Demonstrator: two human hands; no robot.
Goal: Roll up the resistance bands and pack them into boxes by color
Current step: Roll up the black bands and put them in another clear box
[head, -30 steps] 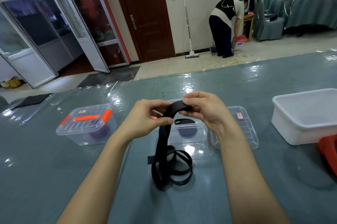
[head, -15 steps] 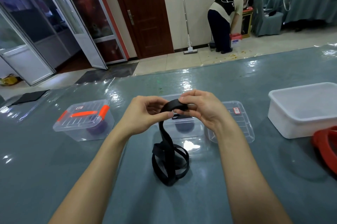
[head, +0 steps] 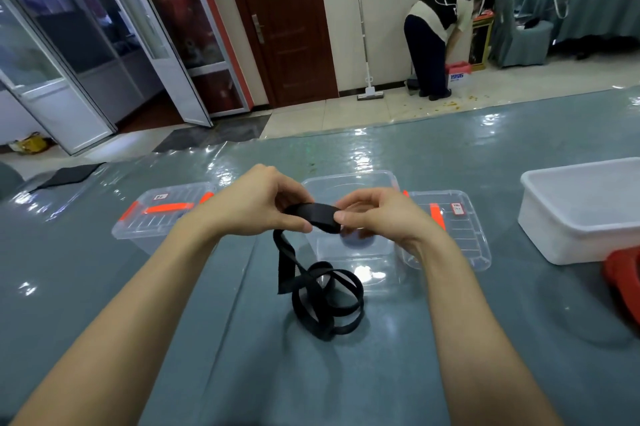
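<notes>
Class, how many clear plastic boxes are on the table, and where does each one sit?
2: a lidded clear box on the left, and an open clear box behind the hands, its lid lying beside it.

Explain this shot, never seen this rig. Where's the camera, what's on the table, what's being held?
No robot here: a person wears a wide-angle camera on the head, looking down at their own bare hands. The left hand and right hand pinch the top of a black resistance band; the rest hangs down and lies looped on the teal table. Behind the hands stands an open clear box with its lid to its right. A closed clear box sits left, a white tub right, and something red at the edge.
</notes>
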